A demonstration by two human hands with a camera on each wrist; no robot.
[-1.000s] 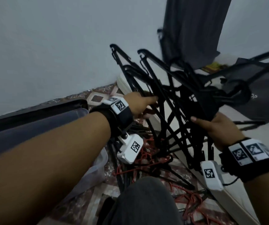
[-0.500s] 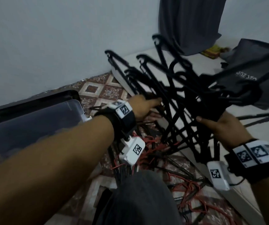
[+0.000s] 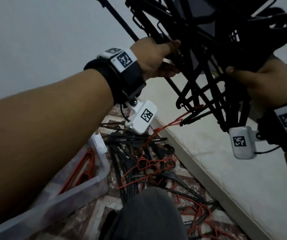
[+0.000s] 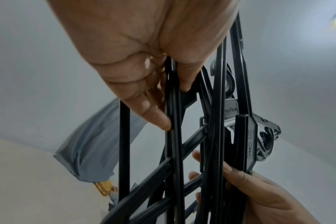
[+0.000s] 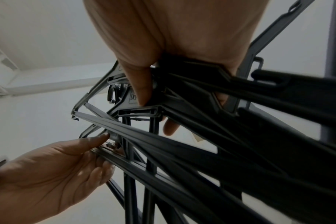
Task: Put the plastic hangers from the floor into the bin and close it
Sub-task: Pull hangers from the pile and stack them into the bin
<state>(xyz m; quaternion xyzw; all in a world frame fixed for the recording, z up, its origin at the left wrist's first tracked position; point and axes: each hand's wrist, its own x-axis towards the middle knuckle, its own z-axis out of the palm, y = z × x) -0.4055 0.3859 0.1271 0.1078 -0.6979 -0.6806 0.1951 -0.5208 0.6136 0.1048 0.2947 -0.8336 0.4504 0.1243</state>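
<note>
A plain pale wall [image 3: 44, 28] meets patterned floor tiles [image 3: 94, 212] beside a white mattress [image 3: 225, 163].

A white mattress [image 3: 217, 163] lay along the right side of the scene, running from near to far. Beside it on the left was a patterned tile floor [image 3: 102, 203] in brown and cream. A pale plain wall [image 3: 44, 40] stood at the far left. A grey cloth [image 4: 90, 150] hung at the far wall, with a small yellow item [image 4: 104, 188] just below it.
</note>
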